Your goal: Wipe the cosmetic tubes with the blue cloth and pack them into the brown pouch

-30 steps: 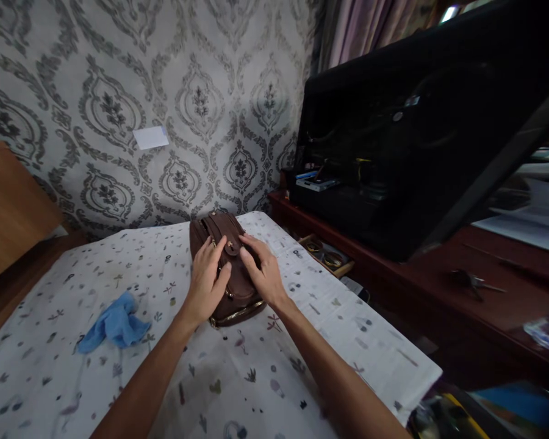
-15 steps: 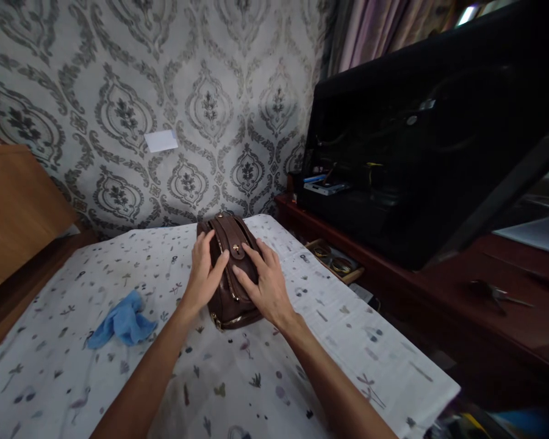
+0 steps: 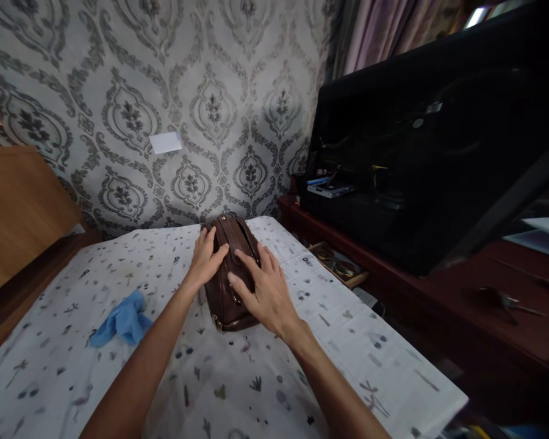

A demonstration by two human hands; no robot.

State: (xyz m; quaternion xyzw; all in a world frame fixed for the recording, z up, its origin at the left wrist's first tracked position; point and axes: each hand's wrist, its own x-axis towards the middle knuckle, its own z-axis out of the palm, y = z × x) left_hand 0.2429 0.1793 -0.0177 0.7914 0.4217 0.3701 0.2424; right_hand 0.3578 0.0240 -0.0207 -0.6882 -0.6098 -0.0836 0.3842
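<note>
A brown leather bag [image 3: 225,300] with gold zips stands on its side on the patterned white tablecloth [image 3: 219,390]. My left hand [image 3: 205,259] cups the bag's far left top, fingers curled over it and thumb on its face. On the bag's right side my right hand [image 3: 261,289] presses with spread fingers. The bag is clasped between the two hands.
A crumpled blue cloth [image 3: 121,320] lies on the table to the left of the bag. To the right, a dark wooden sideboard [image 3: 439,317] carries a big black panel [image 3: 416,164], a small tray of rings [image 3: 336,263] and keys [image 3: 503,300]. A wooden board [image 3: 22,207] leans at left.
The bag has been tipped up from lying flat onto its side. My left hand slid toward its far top and my right hand moved down over its right side.
</note>
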